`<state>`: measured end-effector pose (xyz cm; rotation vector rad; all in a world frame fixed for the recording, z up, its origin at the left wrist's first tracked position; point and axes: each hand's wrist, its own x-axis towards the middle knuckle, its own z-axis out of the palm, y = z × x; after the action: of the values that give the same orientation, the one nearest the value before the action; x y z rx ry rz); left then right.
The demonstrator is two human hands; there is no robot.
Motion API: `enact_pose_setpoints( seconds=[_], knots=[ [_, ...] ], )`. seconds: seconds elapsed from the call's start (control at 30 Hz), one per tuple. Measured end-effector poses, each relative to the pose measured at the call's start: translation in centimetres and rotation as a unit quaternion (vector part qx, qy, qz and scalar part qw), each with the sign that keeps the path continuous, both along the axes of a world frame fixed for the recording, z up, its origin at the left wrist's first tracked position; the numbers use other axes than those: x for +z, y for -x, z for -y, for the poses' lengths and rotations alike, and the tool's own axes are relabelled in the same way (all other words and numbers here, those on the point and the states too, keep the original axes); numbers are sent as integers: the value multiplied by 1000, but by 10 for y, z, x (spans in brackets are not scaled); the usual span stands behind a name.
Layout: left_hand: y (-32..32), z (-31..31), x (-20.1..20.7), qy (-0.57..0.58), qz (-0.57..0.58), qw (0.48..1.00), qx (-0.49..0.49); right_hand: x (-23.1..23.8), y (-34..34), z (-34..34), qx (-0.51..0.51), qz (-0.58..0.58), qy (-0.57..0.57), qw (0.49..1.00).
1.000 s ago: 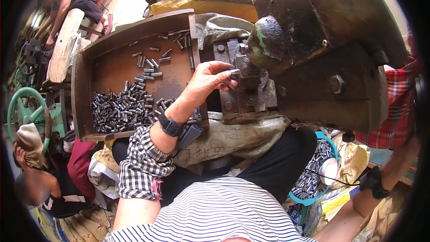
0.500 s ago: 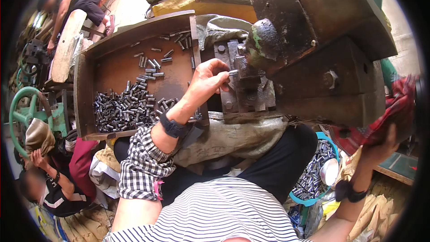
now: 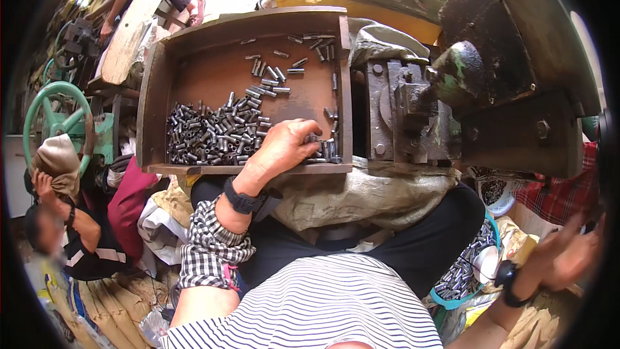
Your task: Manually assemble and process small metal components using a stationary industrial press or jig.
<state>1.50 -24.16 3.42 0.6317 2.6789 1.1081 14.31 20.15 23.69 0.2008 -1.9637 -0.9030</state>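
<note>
My left grip (image 3: pixel 289 145) is down in the near right corner of the brown tray (image 3: pixel 245 169), fingers bent over a few short metal tubes (image 3: pixel 331 150); I can't tell whether they have closed on one. The main heap (image 3: pixel 216 132) fills the tray's near left part, with loose tubes scattered toward the far right. Beside the tray, to its right, stands the dark machine (image 3: pixel 510 58). My right grip (image 3: pixel 571 255) is blurred out at the right, near a red plaid cloth (image 3: pixel 571 181), so its state I can't tell. A blue basin (image 3: pixel 452 302) of tubes sits by my right knee.
</note>
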Motion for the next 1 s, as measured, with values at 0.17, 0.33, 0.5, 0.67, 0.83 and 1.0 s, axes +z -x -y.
enact_pose_setpoints(
  seconds=[0.17, 0.33, 0.5, 0.67, 0.83, 1.0],
  knots=[
    [-6, -1, -15, 128, -43, 991, 6, -56, 58, 202, 369, 477, 341, 721],
    [1, -12, -8, 115, -40, 992, -36, -167, 113, 243, 262, 486, 250, 796],
    [0, -4, -11, 87, -63, 993, -58, -188, 122, 263, 208, 512, 164, 817],
    [-2, 1, -12, 42, -58, 997, -44, -191, 126, 277, 290, 647, 210, 673],
    [1, -5, -4, 90, -31, 995, -6, -195, 131, 276, 254, 650, 218, 682],
    [1, -5, 5, 130, 3, 990, 58, -211, 120, 292, 258, 592, 249, 722]
  ],
)
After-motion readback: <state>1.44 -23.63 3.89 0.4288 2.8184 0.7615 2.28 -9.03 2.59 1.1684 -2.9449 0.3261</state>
